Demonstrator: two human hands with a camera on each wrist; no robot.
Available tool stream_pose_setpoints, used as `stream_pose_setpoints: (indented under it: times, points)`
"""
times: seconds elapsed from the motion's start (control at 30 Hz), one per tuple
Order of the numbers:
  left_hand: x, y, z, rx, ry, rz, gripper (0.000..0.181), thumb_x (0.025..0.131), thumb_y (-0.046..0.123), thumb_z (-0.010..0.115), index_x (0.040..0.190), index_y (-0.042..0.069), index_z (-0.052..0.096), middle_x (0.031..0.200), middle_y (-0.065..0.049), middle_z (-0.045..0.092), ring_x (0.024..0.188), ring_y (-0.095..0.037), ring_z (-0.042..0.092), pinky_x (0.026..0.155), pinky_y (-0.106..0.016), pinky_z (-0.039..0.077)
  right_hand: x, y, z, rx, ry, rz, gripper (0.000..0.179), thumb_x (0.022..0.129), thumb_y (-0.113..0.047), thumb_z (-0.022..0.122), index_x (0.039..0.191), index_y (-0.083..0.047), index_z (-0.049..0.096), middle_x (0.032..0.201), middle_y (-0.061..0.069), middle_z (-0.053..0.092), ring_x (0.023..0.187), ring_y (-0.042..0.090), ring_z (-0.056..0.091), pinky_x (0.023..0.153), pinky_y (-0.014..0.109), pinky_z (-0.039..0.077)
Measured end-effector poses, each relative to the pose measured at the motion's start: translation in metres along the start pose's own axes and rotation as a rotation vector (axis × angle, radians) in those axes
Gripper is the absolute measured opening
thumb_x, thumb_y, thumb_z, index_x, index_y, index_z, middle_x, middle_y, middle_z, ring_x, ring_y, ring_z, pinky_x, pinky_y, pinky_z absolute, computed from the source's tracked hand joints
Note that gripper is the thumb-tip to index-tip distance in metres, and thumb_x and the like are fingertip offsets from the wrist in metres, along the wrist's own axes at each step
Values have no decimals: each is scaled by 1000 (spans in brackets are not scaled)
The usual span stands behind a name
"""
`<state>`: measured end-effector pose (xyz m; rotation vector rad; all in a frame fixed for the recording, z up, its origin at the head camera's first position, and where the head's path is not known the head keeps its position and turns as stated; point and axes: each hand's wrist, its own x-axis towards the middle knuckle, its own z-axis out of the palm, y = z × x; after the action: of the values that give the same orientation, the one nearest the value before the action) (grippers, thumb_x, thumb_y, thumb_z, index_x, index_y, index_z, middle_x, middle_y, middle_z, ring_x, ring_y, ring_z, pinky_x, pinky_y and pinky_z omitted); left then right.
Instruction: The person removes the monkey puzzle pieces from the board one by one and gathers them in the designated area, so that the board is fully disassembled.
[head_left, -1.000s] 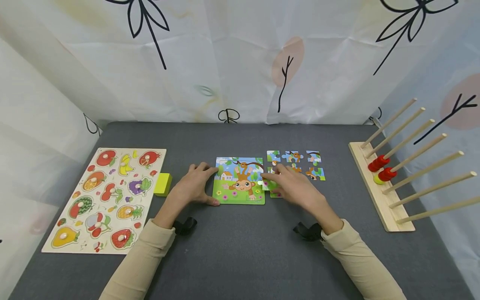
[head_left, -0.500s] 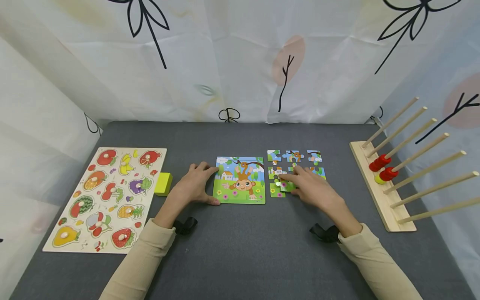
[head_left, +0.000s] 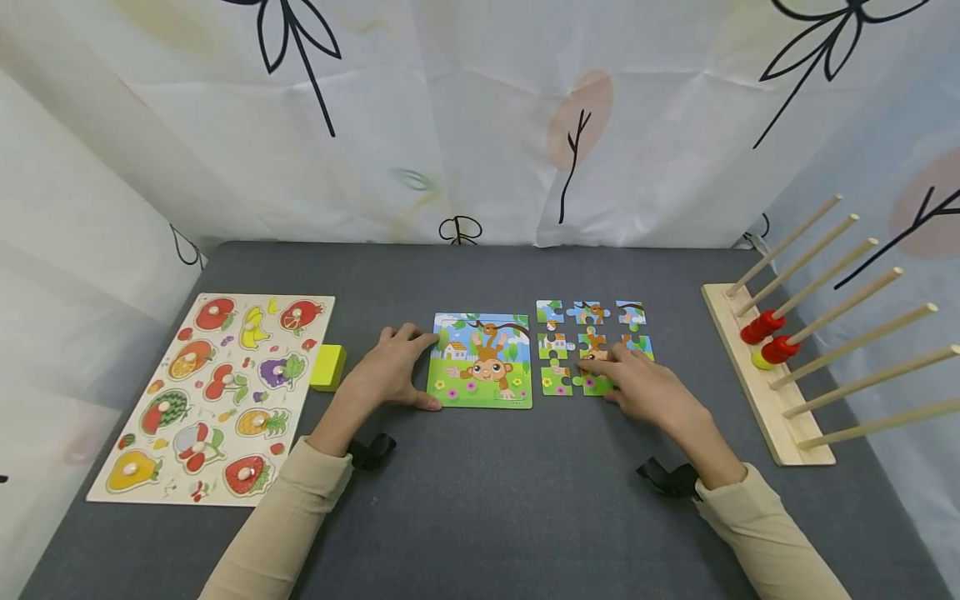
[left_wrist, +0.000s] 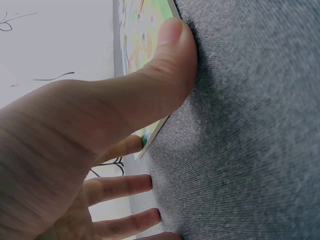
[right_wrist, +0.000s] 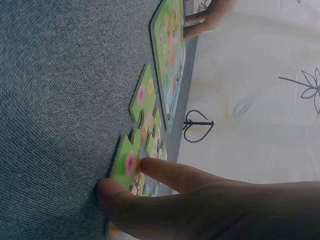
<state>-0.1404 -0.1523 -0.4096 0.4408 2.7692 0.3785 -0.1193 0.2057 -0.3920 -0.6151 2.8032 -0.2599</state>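
Note:
A square monkey picture board (head_left: 480,392) lies flat in the middle of the table. My left hand (head_left: 384,372) rests at its left side; in the left wrist view the thumb (left_wrist: 172,60) touches the board's edge and the other fingers are spread on the cloth. To the right of the board, loose jigsaw pieces lie in spaced rows. My right hand (head_left: 643,390) pinches a green jigsaw piece with pink flowers (head_left: 595,387) in the front row, thumb and index finger at opposite edges. The piece is at table level beside a green corner piece (head_left: 557,382); fingers cover part of the rows.
At left lies a fruit peg puzzle (head_left: 251,342), with a yellow block (head_left: 327,368) by its right edge. On the right stands a wooden peg rack (head_left: 780,425) with red and yellow beads (head_left: 780,348); its long pegs lean outward. White printed curtains (head_left: 480,125) surround the grey table (head_left: 480,517).
My right hand has moved right from the board's edge, carrying the green jigsaw piece down into the front row of loose pieces. The left hand has stayed at the board.

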Motion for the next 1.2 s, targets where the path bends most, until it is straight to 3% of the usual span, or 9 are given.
stream_pose_setpoints:
  times: [0.57,0.97,1.2]
  points:
    - [2,-2,1,5,2,3,104,69,47,94,153,8,47,151,-20,47,131,-42,43,104,-56,50,1,0,3,16,25,-5,49,89,-11,79,137,-16,66,101,7,60,77,16,49,57,28,38]
    - [2,-2,1,6,-1,9,104,69,47,94,153,7,47,151,-21,47,131,-42,43,105,-56,50,1,3,6,36,23,-2,48,89,-11,78,136,-14,67,105,9,60,78,18,50,57,29,39]
    - [2,-2,1,2,-1,9,104,69,47,94,153,7,47,152,-20,46,131,-42,43,105,-56,50,-1,-2,4,20,61,-8,48,87,-10,81,132,-13,68,108,11,61,79,19,53,58,31,41]
